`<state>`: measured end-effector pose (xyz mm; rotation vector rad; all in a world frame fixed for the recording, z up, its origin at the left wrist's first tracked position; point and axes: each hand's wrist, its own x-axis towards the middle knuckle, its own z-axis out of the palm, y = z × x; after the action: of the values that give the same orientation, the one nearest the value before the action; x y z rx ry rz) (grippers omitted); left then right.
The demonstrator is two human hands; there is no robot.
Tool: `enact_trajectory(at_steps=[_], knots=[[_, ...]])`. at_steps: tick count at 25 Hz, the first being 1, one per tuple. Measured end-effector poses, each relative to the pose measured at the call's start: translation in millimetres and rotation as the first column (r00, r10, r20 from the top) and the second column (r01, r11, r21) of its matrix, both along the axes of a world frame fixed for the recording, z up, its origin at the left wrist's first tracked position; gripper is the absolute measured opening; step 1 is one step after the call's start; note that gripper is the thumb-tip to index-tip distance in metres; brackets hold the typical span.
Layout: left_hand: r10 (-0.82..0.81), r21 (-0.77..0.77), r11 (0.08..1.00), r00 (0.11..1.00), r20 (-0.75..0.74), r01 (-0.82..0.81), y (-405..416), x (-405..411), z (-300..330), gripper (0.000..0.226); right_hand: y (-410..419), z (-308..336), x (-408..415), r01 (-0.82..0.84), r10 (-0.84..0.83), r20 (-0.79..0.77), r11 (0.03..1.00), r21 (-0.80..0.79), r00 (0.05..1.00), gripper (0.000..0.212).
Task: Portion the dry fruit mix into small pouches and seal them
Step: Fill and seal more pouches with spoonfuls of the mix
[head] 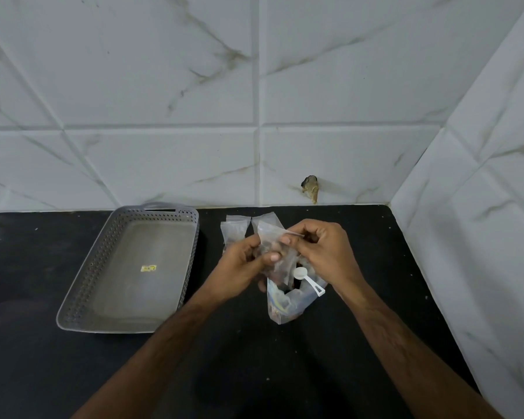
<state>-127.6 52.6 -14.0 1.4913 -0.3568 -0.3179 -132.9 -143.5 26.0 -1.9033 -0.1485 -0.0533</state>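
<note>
I see left hand and right hand both pinching small clear plastic pouch above black counter. Yellow sticker in grey perforated tray: text unreadable.

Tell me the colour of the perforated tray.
Grey tray, best seen in the head view.

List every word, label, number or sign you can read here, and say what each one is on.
No text can be read.
Yellow sticker on the floor of the grey tray: dark print, too small and blurred to read.
Large bag of dry fruit mix: blue and yellow marks on its side, not legible.
Small pouch in the hands, the white scoop and the wall tiles: no print visible.
</note>
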Motion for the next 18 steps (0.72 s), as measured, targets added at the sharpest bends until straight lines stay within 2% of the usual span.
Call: enact_trajectory(at_steps=[2, 6, 10, 14, 18], knots=[[0.041, -0.021, 0.999, 0.999, -0.016, -0.041, 0.0, -5.1, -4.1, 0.028, -3.0, -1.1, 0.3, 0.006, -0.006, 0.008, 1.0, 0.01, 1.0, 0.005], [0.202, -0.042, 0.979, 0.979, 0.037, -0.201, -8.1, -1.5, 6.1, 0.023, -3.9, -4.0, 0.5, -0.019, 0.019, 0.011, 1.0, -0.022, 1.0, 0.003], [0.215, -0.079, 0.974, 0.976, 0.036, -0.212, -10.7, 7.7, 6.9, 0.01, 0.7, -5.8, -0.3, -0.043, 0.043, 0.013, 0.999, -0.013, 0.999, 0.003], [0.307, -0.136, 0.945, 0.949, 0.068, -0.296, -12.2, 3.2, 5.1, 0.014, 2.1, -5.1, -1.9, -0.091, 0.093, -0.028, 0.994, 0.065, 0.995, 0.011], [0.342, -0.152, 0.932, 0.937, 0.073, -0.328, -14.7, 1.3, 9.2, 0.019, 3.0, -1.5, 0.0, -0.09, 0.09, 0.011, 0.996, -0.014, 0.996, 0.006]])
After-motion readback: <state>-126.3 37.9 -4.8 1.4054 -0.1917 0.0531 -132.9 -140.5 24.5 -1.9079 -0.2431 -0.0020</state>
